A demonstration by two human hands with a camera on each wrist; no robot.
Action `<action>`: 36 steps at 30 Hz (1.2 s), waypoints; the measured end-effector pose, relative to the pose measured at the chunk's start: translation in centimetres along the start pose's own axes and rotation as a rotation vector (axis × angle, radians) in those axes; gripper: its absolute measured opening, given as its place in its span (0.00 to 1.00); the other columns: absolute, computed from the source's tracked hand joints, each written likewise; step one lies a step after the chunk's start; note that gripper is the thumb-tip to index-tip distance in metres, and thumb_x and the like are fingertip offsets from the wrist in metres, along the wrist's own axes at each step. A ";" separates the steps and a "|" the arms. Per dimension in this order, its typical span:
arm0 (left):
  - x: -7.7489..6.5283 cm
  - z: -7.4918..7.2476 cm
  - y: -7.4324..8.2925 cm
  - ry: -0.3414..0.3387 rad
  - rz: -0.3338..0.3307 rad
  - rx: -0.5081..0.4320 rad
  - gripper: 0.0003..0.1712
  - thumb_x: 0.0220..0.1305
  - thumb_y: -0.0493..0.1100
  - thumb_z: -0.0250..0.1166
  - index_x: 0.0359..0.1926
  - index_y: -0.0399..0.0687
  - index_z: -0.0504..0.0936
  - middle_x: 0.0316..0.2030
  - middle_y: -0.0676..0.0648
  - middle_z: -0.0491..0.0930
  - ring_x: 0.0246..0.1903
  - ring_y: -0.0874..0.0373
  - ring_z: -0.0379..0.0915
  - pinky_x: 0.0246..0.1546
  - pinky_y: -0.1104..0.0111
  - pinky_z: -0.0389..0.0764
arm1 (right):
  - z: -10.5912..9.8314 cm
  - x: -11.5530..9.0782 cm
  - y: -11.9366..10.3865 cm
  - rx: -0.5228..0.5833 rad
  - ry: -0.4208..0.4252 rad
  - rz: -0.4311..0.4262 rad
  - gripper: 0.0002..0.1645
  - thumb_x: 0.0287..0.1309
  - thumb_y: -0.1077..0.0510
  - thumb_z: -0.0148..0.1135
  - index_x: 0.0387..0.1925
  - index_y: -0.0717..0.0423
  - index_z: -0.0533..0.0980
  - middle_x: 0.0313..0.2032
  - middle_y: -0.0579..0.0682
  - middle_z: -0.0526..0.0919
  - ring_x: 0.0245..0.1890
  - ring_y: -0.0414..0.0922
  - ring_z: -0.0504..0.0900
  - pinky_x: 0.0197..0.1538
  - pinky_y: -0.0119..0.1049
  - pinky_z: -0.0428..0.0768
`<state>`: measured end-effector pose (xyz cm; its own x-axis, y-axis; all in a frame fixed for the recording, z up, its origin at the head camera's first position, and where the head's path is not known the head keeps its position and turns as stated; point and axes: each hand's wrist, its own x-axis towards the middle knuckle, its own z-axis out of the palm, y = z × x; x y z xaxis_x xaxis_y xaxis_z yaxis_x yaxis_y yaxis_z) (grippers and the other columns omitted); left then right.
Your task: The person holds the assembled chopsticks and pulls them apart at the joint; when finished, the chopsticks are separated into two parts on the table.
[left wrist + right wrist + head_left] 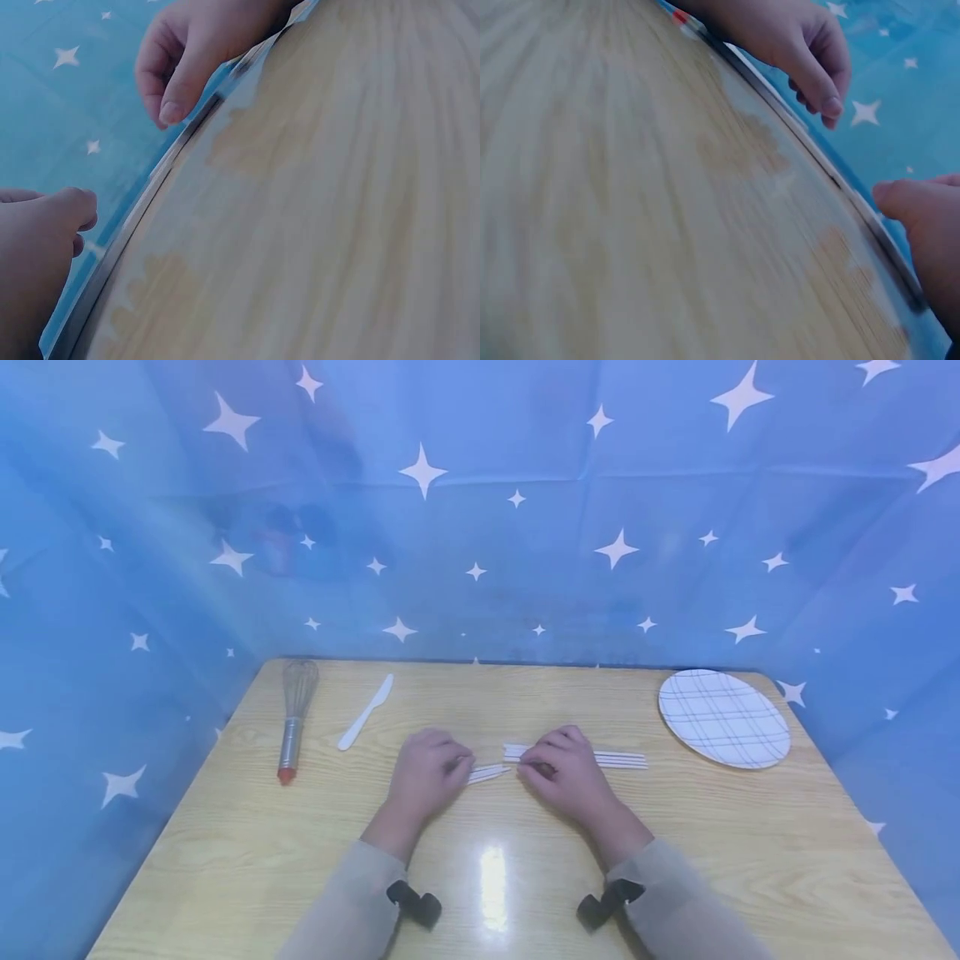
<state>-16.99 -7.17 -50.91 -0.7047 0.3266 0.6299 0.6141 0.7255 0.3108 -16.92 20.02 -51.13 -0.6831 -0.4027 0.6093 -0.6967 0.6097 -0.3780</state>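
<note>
Several thin white sticks lie on the table in two bundles: a short stretch point(489, 773) shows past my left fingertips, and longer sticks point(621, 760) run out behind my right hand. My left hand point(431, 772) is over the left bundle, fingers loosely curled, hiding the rest of it. Over the near end of the longer sticks, my right hand point(566, 777) bends its fingers loosely toward the thumb. In the left wrist view, the left hand point(37, 240) and right hand point(187, 60) face each other, apart, with nothing visible between the fingertips.
At the far left lie a wire whisk point(292, 718) with a red end and a white plastic knife point(365, 712). A white oval plate point(724, 718) with a crossed-line pattern is at the back right of the wooden table point(480, 693). Behind hangs a blue starry cloth point(525, 568).
</note>
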 end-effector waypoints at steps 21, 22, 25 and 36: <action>-3.9 -4.5 -5.2 -0.143 -0.067 -0.142 0.09 0.59 0.48 0.80 0.39 0.54 0.93 0.35 0.58 0.86 0.39 0.60 0.77 0.44 0.61 0.81 | 5.0 2.9 -5.0 -0.020 -0.148 0.031 0.07 0.64 0.52 0.72 0.42 0.46 0.90 0.41 0.40 0.85 0.48 0.46 0.75 0.61 0.49 0.71; -3.9 -4.5 -5.1 -0.161 -0.072 -0.145 0.10 0.58 0.49 0.81 0.39 0.54 0.93 0.36 0.58 0.86 0.40 0.60 0.76 0.44 0.61 0.81 | 5.1 2.9 -5.1 -0.027 -0.158 0.033 0.08 0.65 0.51 0.71 0.43 0.45 0.90 0.41 0.41 0.85 0.48 0.46 0.75 0.61 0.50 0.71; -3.8 -4.4 -5.1 -0.190 -0.081 -0.150 0.11 0.58 0.50 0.82 0.40 0.54 0.93 0.37 0.59 0.86 0.40 0.61 0.76 0.45 0.62 0.81 | 5.2 2.9 -5.3 -0.061 -0.193 0.042 0.09 0.66 0.50 0.70 0.45 0.44 0.91 0.42 0.41 0.85 0.48 0.46 0.74 0.59 0.49 0.72; -3.8 -4.5 -5.0 -0.169 -0.060 -0.153 0.11 0.57 0.49 0.83 0.40 0.53 0.93 0.37 0.57 0.87 0.40 0.60 0.77 0.45 0.61 0.81 | 5.2 3.3 -6.0 -0.088 -0.297 0.117 0.07 0.71 0.48 0.68 0.43 0.43 0.88 0.44 0.41 0.84 0.52 0.47 0.73 0.59 0.50 0.70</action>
<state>-15.76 -14.74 -51.67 -0.7832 0.3920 0.4827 0.6069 0.6506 0.4564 -16.09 11.49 -50.44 -0.8005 -0.5001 0.3302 -0.5969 0.7151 -0.3638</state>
